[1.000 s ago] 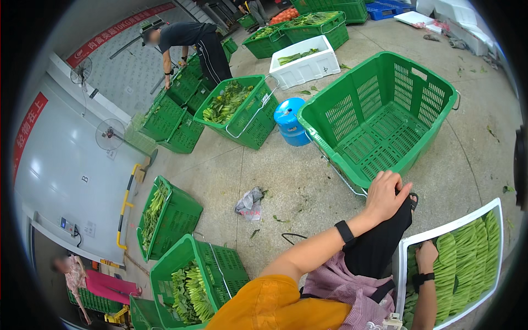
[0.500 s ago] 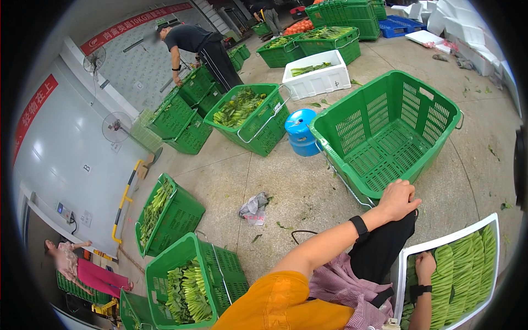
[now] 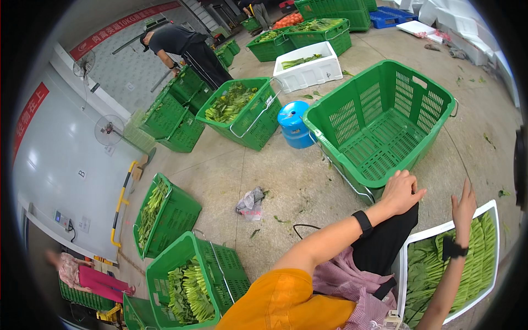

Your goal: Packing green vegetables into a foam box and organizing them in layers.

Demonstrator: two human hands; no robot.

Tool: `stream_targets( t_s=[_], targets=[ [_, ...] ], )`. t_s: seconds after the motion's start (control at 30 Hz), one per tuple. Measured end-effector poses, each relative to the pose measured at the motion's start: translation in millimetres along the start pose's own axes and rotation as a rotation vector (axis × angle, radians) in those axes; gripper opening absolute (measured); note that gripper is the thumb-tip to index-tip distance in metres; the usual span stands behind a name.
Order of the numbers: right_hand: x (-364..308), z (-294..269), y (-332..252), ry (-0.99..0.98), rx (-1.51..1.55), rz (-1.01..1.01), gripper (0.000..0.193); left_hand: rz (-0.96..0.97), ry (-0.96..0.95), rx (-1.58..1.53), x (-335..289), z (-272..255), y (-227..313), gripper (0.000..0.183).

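My left hand (image 3: 403, 191) hovers loosely bent over my dark-trousered knee, beside the near rim of a large green plastic crate (image 3: 374, 180). Its thumb stands apart from the fingers, and I see nothing in it. That crate has slotted walls, wire handles and a bare bottom. My right hand (image 3: 465, 208) is raised above the far edge of a white foam box (image 3: 486, 210) at the lower right, fingers stretched out and holding nothing. Rows of leafy green vegetables (image 3: 465, 264) with long stems lie packed in the foam box, partly hidden under my right forearm.
A blue round canister (image 3: 296, 125) stands beside the large crate. Green crates of leafy vegetables (image 3: 192, 275) are at left. Another white foam box (image 3: 308, 74) sits farther back. A crumpled grey bag (image 3: 251, 202) lies on the floor. One person (image 3: 190, 52) bends over stacked crates; another stands lower left.
My right hand has lifted from the vegetables in the foam box and moved up and away, its fingers now straight. My left hand has loosened slightly near my knee. The view has shifted a little.
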State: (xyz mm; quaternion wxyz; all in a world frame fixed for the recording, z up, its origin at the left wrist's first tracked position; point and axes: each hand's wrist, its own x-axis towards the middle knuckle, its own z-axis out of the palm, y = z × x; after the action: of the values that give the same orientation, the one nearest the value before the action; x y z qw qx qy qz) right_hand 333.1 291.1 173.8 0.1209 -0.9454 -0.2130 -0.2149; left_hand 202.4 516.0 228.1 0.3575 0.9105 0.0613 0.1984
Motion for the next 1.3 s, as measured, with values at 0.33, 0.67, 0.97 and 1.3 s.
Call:
stream_targets(
  t_s=[0.33,0.67,0.97,1.3],
  targets=[
    [38,61,-115,-0.884,1.385,-0.097,0.049,-0.006,0.229,-0.091,-9,12,2,0.031],
    [-52,83,-90,-0.728,1.693,0.402,0.056,-0.030,0.027,-0.136,-2,4,3,0.032],
    [-68,62,-91,-0.550,1.568,0.413,0.036,0.209,0.087,-0.065,-3,14,18,0.032],
    [-85,82,-78,-0.515,1.914,0.590,0.044,0.434,-0.185,-0.084,11,21,22,0.029]
  ],
)
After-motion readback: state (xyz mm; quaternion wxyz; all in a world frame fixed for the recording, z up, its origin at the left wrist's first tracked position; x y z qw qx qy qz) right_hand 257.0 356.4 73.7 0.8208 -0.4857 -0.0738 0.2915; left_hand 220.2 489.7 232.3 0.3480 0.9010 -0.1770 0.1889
